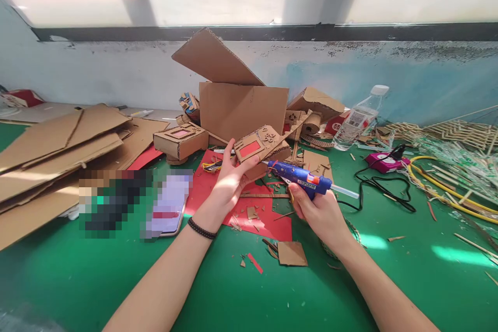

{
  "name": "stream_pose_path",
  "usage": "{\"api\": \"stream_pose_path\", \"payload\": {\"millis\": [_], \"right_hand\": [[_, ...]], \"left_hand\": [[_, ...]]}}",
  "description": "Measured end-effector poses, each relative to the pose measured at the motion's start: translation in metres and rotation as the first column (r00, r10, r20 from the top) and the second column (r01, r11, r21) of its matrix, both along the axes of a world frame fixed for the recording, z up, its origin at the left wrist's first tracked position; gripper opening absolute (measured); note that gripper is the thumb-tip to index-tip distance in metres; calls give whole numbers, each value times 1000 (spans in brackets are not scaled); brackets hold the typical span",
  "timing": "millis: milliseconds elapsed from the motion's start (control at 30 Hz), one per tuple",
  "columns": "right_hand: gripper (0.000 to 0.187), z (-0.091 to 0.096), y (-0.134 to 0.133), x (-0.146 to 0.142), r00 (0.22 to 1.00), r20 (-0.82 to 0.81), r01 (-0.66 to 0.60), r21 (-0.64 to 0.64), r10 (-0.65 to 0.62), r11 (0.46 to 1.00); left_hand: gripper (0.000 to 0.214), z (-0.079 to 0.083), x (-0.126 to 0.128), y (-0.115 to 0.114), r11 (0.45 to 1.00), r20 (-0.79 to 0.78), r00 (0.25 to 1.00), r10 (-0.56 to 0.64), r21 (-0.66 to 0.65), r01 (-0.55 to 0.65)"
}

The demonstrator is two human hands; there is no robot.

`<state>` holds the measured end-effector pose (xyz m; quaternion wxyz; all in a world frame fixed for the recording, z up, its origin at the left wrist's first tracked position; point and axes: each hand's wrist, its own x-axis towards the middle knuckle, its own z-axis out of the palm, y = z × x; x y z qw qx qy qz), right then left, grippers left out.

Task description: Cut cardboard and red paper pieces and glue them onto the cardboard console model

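Observation:
My left hand point(229, 181) grips a small cardboard box point(260, 144) with a red rectangle framed on its top and cut-out curls beside it. In my right hand point(317, 212) is a blue hot glue gun point(298, 175), a clear glue stick poking out of its back end. The gun's nozzle points left and meets the near side of the box; whether it touches cannot be made out. Below both hands lies a red paper sheet point(268, 220) strewn with cardboard scraps. A similar cardboard box point(181, 140) stands to the left of the held one.
Stacked cardboard sheets point(50, 150) fill the left side, near a phone point(169, 202). Behind stands a large cardboard panel point(243, 109). At right are a tilted water bottle point(360, 119), a magenta power adapter point(385, 162) with black cable, a yellow hoop point(447, 194) and thin sticks.

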<state>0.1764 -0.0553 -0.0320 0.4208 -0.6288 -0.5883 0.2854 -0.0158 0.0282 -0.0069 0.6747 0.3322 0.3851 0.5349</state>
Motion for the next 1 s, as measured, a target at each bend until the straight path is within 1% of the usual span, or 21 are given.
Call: {"api": "stream_pose_path", "payload": {"millis": [167,533,867,1000], "right_hand": [[74,0,-1,0,1000,7,1,2,-1,1000],[73,1,-1,0,999,36,-7,56,5,998],[76,4,-1,0,998,48,41,55,-43,998],[73,2,-1,2,999,28,30,97,-33,995]], "left_hand": [[109,0,1,0,1000,12,1000,-1,-3,1],[111,0,2,1,1000,35,999,9,-22,-8],[115,0,1,1,1000,33,999,-16,-20,17],[114,2,2,1,1000,57,998,-5,-22,6]]}}
